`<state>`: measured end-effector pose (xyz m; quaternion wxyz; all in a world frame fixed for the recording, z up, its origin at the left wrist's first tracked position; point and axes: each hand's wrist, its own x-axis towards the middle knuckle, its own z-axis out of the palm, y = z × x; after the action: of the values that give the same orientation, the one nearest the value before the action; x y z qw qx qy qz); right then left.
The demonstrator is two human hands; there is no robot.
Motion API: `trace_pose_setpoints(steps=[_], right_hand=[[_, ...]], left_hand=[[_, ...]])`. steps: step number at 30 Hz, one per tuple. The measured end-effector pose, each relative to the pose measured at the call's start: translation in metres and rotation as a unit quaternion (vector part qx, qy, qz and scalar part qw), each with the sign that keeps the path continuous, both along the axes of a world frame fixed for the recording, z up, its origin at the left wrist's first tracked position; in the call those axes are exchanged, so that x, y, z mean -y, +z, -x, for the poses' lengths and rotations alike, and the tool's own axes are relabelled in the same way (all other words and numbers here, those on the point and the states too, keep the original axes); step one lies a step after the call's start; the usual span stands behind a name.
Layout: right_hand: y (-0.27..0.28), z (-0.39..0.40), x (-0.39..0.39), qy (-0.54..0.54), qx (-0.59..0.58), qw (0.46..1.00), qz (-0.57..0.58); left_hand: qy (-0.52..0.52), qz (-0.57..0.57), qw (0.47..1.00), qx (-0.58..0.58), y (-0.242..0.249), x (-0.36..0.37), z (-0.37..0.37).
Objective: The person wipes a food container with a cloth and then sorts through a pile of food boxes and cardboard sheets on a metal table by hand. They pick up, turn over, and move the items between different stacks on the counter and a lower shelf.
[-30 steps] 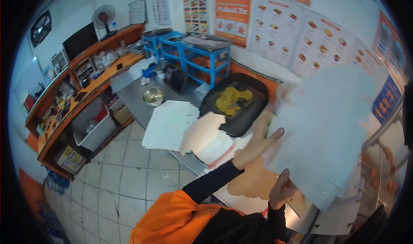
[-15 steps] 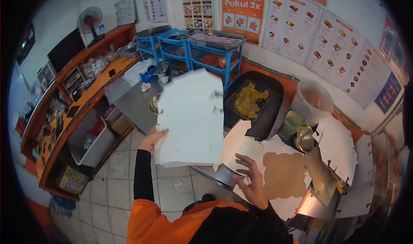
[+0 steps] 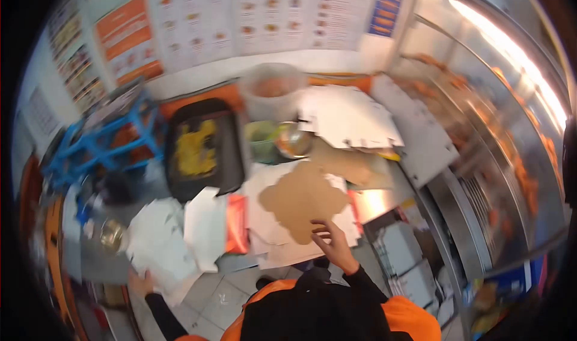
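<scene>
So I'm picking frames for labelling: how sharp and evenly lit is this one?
Head view: motion blur smears the wall posters and blue rack; fisheye bends the edges into a dark ring; glare streaks the display case; the right hand on brown cardboard reads fairly clearly.

One black tray (image 3: pixel 231 176), one brown cardboard cutout (image 3: pixel 303 200), two metal bowls (image 3: pixel 293 141), one white bucket (image 3: pixel 271 91).

The brown cutout (image 3: pixel 303 200) under the right hand (image 3: pixel 334 249) looked like matt, rough cardboard. The white sheets (image 3: pixel 157 245) at the left hand (image 3: pixel 139 280) were smooth paperboard. The counter (image 3: pixel 374 203) was shiny metal, the far-left tray (image 3: pixel 174 133) black matt plastic, the bowl (image 3: pixel 294 141) glossy steel.
</scene>
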<state>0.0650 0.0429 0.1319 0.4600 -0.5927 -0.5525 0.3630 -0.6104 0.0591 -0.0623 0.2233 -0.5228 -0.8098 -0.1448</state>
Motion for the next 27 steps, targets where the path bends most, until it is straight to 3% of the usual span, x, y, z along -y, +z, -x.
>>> trace_pose_setpoints(steps=[1, 2, 5, 7, 8, 10, 11, 12, 13, 14, 15, 16, 17, 18, 20, 21, 22, 25, 27], right_hand=[[-0.006, -0.027, 0.001, -0.045, 0.043, 0.997, -0.037], [-0.01, -0.044, 0.001, -0.082, 0.054, 0.994, -0.042], [-0.017, -0.133, -0.014, -0.288, 0.152, 0.933, -0.153], [-0.021, -0.22, -0.032, -0.481, 0.185, 0.824, -0.235], [-0.015, -0.261, -0.041, -0.563, 0.088, 0.781, -0.255], [-0.025, -0.35, -0.058, -0.717, 0.161, 0.657, -0.168], [-0.027, -0.376, -0.06, -0.716, 0.16, 0.658, -0.17], [-0.028, -0.396, -0.063, -0.683, 0.139, 0.707, -0.121], [-0.022, -0.406, -0.067, -0.644, 0.116, 0.753, -0.071], [-0.02, -0.412, -0.069, -0.642, 0.115, 0.755, -0.074], [-0.02, -0.415, -0.067, -0.594, 0.242, 0.749, -0.163], [-0.007, -0.409, -0.066, -0.532, 0.362, 0.723, -0.251], [0.024, -0.384, -0.063, -0.556, 0.297, 0.708, -0.317], [0.044, -0.363, -0.053, -0.563, 0.295, 0.704, -0.316], [0.064, -0.322, -0.057, -0.481, 0.28, 0.697, -0.452], [0.058, -0.314, -0.05, -0.398, 0.38, 0.736, -0.394], [0.068, -0.299, -0.047, -0.32, 0.456, 0.72, -0.415], [0.067, -0.276, -0.052, -0.237, 0.436, 0.751, -0.436], [0.048, -0.255, -0.045, -0.176, 0.078, 0.878, -0.437]], left_hand=[[0.197, 0.155, 0.968, -0.021, 0.053, -0.003, -0.074], [0.197, 0.158, 0.965, 0.07, 0.044, -0.007, -0.066], [0.299, 0.18, 0.935, 0.066, 0.06, -0.019, -0.095], [0.34, 0.19, 0.921, 0.032, 0.07, -0.025, -0.109], [0.336, 0.19, 0.922, 0.033, 0.093, -0.029, -0.136], [0.345, 0.156, 0.924, 0.053, 0.135, -0.034, -0.193], [0.319, 0.101, 0.942, 0.001, 0.136, -0.037, -0.209], [0.321, 0.1, 0.942, 0.002, 0.131, -0.043, -0.216], [0.233, -0.022, 0.972, -0.023, 0.131, -0.051, -0.228], [0.14, -0.144, 0.978, -0.048, 0.132, -0.055, -0.239], [0.145, -0.147, 0.977, -0.048, 0.133, -0.056, -0.252], [0.075, -0.195, 0.978, -0.027, 0.164, -0.059, -0.296], [0.006, -0.241, 0.971, -0.007, 0.189, -0.062, -0.339], [0.014, -0.242, 0.97, -0.009, 0.205, -0.064, -0.373], [-0.111, -0.3, 0.946, 0.048, 0.234, -0.065, -0.433], [-0.142, -0.297, 0.941, 0.083, 0.236, -0.069, -0.46], [-0.174, -0.293, 0.933, 0.116, 0.235, -0.074, -0.486], [-0.351, -0.237, 0.865, 0.269, 0.252, -0.076, -0.577], [-0.412, -0.098, 0.788, 0.446, 0.246, -0.073, -0.623]])
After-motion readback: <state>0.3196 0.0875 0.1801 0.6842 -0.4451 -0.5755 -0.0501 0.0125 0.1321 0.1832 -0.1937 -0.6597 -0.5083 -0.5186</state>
